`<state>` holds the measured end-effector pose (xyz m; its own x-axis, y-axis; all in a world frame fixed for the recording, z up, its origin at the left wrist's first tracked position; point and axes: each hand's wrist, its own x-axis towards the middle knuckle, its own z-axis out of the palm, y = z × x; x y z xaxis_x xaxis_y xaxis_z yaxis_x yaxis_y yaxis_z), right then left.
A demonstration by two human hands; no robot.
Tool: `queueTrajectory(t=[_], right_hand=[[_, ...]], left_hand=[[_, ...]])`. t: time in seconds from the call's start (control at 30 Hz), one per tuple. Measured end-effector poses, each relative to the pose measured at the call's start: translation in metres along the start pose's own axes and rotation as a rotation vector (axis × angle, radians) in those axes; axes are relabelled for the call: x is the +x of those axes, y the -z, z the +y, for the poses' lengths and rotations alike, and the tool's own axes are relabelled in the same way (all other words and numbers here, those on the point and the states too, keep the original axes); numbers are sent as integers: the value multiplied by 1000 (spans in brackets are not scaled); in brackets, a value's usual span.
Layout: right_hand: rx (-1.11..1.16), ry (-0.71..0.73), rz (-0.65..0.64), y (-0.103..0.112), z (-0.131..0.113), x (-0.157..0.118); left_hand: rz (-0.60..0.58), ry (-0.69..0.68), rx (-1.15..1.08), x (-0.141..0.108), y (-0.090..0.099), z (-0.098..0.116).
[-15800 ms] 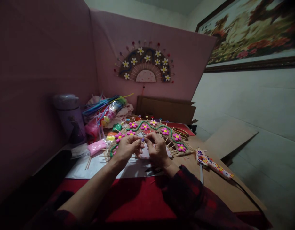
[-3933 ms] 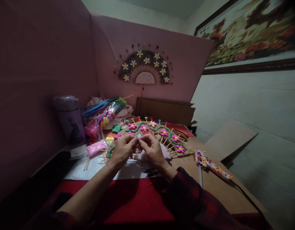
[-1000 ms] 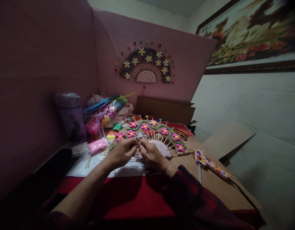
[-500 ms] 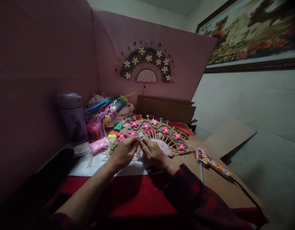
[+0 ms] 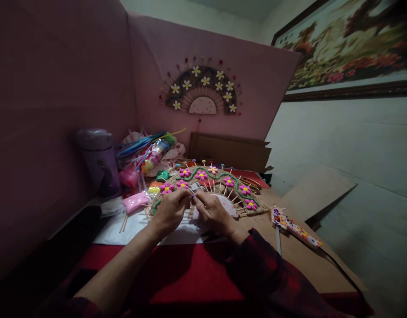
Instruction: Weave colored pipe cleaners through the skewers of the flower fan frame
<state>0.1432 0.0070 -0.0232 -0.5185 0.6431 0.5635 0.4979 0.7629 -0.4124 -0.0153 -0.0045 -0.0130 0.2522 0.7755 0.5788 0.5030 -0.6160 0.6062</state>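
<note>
Fingers of left hand [image 5: 170, 210] and right hand [image 5: 215, 213] pinch at tiny purple blob [image 5: 193, 196], before brown twine-wrapped semicircular fan [image 5: 236, 191] on brown counter [image 5: 318, 269]. Pink flowers [image 5: 250, 204], green wavy strand [image 5: 200, 168] on; coloured round tips [image 5: 231, 168] along top. Some edge sticks look bare, so probably unfinished.

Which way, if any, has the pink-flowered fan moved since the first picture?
No, no visible shift: against the wall-mounted white-flowered fan, the pink-flowered fan lies as before, right corner by the glue gun.
</note>
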Motion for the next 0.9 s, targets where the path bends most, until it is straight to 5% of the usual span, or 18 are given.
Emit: queueTrajectory(t=[0.17, 0.37, 0.73, 0.9], right_hand=[[-21, 37, -4, 0, -3, -2], [-37, 4, 12, 5, -5, -1], [134, -86, 122, -2, -11, 0], [79, -70, 79, 1, -10, 1]], left_hand=[[25, 22, -125, -1, 0, 0], [-4, 47, 26, 0, 2, 1], [-8, 158, -353, -2, -3, -3], [27, 102, -187, 0, -1, -1]])
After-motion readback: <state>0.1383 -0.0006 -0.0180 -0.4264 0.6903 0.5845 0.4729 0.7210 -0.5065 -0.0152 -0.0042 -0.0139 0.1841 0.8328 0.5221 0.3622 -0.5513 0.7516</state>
